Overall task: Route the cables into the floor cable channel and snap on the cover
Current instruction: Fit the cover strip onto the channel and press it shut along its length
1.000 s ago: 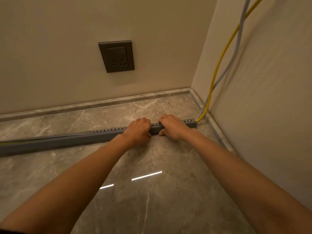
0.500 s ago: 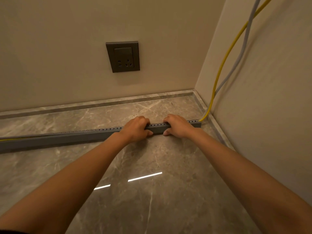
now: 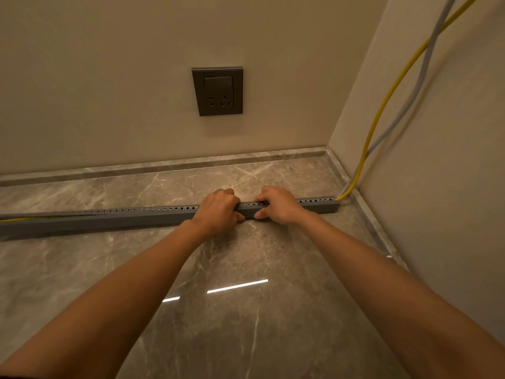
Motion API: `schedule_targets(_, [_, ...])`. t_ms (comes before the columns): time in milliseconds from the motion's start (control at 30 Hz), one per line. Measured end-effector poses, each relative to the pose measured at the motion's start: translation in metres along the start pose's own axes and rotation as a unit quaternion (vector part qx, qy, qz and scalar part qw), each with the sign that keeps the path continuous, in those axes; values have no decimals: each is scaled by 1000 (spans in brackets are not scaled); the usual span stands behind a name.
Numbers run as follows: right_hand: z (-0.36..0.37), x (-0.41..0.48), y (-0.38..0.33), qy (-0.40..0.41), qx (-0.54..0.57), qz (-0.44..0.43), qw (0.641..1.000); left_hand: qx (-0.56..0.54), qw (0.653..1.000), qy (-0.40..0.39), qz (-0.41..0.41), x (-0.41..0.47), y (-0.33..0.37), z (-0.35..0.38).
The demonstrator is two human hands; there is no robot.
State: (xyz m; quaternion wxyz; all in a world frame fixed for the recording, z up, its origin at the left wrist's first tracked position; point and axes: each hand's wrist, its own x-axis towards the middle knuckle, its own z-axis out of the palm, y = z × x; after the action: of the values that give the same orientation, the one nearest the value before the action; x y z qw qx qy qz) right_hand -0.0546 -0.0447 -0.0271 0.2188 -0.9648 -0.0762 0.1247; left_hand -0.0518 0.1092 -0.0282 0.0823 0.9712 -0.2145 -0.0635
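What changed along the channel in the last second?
Left hand and right hand both slid leftward along the channel, away from the corner. Both still grip it; nothing let go. The channel, yellow cable, grey cable and socket stayed put.

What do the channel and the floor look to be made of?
The channel: likely grey plastic, matte, with a row of punched holes along its top. The floor: polished stone or marble-look tile, glossy; veins and a light reflection show.
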Motion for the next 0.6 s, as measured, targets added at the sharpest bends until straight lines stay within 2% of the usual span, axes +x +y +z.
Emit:
schedule_targets(300, [0,-2,-2,-1,-34,-8,999,-33,998,-39,-22,1,-7,-7])
schedule_targets(600, [11,8,-27,-4,-66,-21,998,-36,993,-65,-87,-18,-43,-21])
